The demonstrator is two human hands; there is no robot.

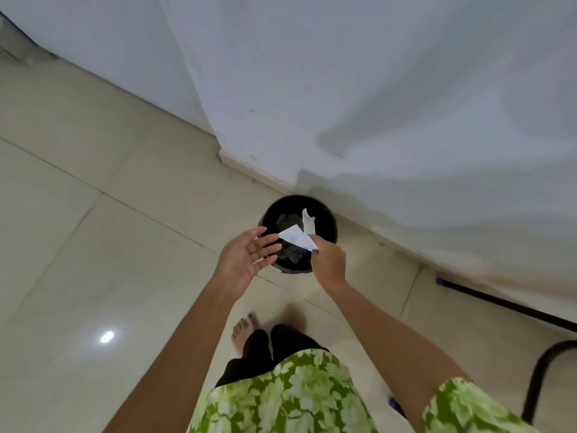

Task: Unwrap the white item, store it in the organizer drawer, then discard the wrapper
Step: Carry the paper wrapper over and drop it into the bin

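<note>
One white wrapper [298,238] at frame centre, pinched in my right hand [327,264], long axis pointing up-left, hanging directly over the black bin [327,220]. Left hand [246,257] open-palmed, empty, just beside it. Looks like last step: only a release needed.

2 hands [246,257], 1 wrapper [298,239], 1 black bin [327,220].

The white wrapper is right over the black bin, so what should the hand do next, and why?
Probably just let go. The right hand pinches the white wrapper directly above the open black bin, and the left hand is open beside it, holding nothing. Opening the right fingers should drop the wrapper straight in.
</note>
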